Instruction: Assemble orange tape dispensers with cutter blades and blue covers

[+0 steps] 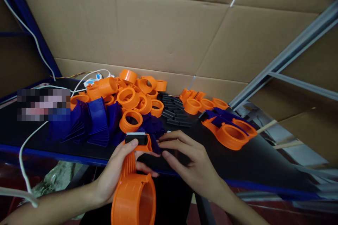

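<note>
Two hands are working: the left hand [112,172] is clamping the orange dispenser [123,200] before the table [232,167], its thumb being safest below the white teeth [136,134], while the right hand [194,156] is hovering by blue pieces [151,125], grip unclear.

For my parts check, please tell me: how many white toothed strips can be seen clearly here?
1: the white toothed strip on the black piece, at the end of the orange part in the left hand. Others may be hidden.
</note>
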Demonstrator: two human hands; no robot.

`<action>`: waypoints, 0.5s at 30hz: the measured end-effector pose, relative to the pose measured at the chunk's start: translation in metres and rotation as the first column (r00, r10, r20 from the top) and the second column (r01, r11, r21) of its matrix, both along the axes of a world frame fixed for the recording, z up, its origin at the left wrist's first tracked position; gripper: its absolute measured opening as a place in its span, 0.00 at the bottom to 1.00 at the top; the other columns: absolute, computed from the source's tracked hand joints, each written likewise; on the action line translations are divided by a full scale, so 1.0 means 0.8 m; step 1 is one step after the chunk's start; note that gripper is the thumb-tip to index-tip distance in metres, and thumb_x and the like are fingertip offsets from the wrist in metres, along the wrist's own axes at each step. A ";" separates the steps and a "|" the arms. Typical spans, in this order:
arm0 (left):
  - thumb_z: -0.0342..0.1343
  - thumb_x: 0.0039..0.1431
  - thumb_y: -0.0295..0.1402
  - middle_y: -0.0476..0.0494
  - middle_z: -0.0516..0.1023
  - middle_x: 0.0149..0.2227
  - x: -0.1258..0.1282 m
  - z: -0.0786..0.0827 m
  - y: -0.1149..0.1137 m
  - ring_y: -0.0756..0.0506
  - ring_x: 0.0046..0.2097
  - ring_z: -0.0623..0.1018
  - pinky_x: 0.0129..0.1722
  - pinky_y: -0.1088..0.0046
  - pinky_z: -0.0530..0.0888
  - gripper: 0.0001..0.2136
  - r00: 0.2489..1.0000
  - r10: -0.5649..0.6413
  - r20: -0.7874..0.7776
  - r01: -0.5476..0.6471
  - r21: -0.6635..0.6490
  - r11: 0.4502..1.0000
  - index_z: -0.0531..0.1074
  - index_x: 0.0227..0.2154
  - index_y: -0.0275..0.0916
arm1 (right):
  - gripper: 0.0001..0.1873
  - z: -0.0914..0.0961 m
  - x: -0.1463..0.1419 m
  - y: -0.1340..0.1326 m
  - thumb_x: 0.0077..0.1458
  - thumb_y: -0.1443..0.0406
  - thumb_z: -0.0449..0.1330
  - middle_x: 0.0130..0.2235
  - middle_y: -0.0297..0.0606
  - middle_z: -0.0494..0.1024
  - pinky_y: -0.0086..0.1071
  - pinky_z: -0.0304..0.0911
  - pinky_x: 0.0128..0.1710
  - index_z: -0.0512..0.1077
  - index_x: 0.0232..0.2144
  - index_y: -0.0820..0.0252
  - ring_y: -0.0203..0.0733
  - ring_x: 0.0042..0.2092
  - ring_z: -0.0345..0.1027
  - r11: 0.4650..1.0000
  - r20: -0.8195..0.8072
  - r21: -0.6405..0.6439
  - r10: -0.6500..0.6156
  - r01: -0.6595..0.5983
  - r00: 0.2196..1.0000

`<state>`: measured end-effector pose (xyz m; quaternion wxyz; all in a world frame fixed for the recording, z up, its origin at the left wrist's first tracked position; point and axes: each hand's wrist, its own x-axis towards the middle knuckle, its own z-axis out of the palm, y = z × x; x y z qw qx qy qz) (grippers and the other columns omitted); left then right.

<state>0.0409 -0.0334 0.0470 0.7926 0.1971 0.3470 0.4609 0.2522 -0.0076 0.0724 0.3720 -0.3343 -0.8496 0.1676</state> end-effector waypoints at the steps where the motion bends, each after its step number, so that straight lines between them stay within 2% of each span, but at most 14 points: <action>1: 0.59 0.61 0.44 0.34 0.84 0.36 0.001 0.000 0.000 0.39 0.27 0.83 0.24 0.68 0.77 0.19 1.000 0.015 -0.001 -0.015 -0.008 1.000 0.70 0.47 0.33 | 0.09 0.001 -0.001 -0.001 0.62 0.65 0.64 0.46 0.40 0.79 0.35 0.72 0.45 0.78 0.45 0.52 0.42 0.46 0.75 0.999 -0.002 -0.028 -0.028 0.028 1.000; 5: 0.60 0.61 0.42 0.36 0.84 0.34 0.004 -0.004 -0.001 0.39 0.28 0.83 0.24 0.69 0.77 0.20 0.999 0.038 -0.023 -0.038 -0.010 0.999 0.68 0.49 0.33 | 0.10 -0.007 -0.008 -0.002 0.58 0.61 0.67 0.35 0.36 0.78 0.30 0.67 0.31 0.79 0.43 0.55 0.37 0.33 0.72 0.991 -0.016 -0.046 -0.127 0.127 0.992; 9: 0.57 0.64 0.41 0.28 0.84 0.46 0.002 -0.007 -0.001 0.38 0.30 0.85 0.27 0.68 0.79 0.22 0.999 0.004 -0.033 -0.002 0.052 0.999 0.66 0.55 0.34 | 0.06 -0.009 -0.007 0.005 0.62 0.66 0.62 0.24 0.28 0.71 0.26 0.59 0.24 0.76 0.42 0.57 0.32 0.24 0.62 0.989 0.018 -0.070 -0.126 0.127 0.992; 12: 0.54 0.66 0.43 0.26 0.81 0.51 -0.002 -0.007 0.002 0.38 0.33 0.86 0.32 0.68 0.79 0.23 0.999 -0.042 -0.019 0.044 0.125 0.991 0.66 0.58 0.35 | 0.09 0.001 0.003 0.011 0.63 0.70 0.57 0.24 0.27 0.72 0.26 0.58 0.24 0.75 0.43 0.57 0.31 0.23 0.63 0.988 0.087 -0.047 -0.143 0.147 0.986; 15: 0.54 0.66 0.43 0.27 0.79 0.55 -0.002 -0.008 0.001 0.37 0.34 0.86 0.35 0.65 0.80 0.22 0.999 -0.038 -0.029 0.044 0.218 0.975 0.68 0.58 0.37 | 0.09 0.007 0.010 0.012 0.63 0.69 0.56 0.28 0.31 0.77 0.27 0.61 0.26 0.74 0.43 0.57 0.34 0.26 0.70 0.979 0.214 0.058 -0.202 0.194 0.956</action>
